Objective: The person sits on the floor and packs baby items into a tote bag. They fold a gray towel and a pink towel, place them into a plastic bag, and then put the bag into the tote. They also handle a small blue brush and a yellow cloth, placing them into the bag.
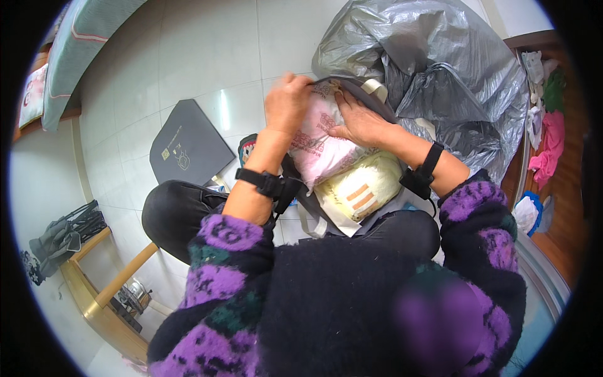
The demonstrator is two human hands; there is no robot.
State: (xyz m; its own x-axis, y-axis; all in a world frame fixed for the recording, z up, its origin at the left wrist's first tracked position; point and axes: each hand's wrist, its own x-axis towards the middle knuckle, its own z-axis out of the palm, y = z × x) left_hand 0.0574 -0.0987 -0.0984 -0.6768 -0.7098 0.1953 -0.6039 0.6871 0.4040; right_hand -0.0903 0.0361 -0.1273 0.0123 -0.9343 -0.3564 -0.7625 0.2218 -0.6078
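Note:
A dark grey fabric bag (353, 85) with pale handles lies in front of my crossed legs. Inside are a pink printed plastic package (320, 141) and, nearer to me, a pale yellow package (360, 188). My left hand (288, 101) is closed on the bag's far-left rim, slightly blurred. Spread over the upper right of the pink package, my right hand (359, 120) presses on it with fingers apart, the fingertips close to the bag's edge. Black straps circle both wrists.
A large grey plastic bag (452, 52) lies beyond and to the right. Left on the tiled floor is a dark grey flat panel (188, 143). An open wooden compartment (572, 155) at the right holds clothes. A wooden chair frame (94, 301) stands at lower left.

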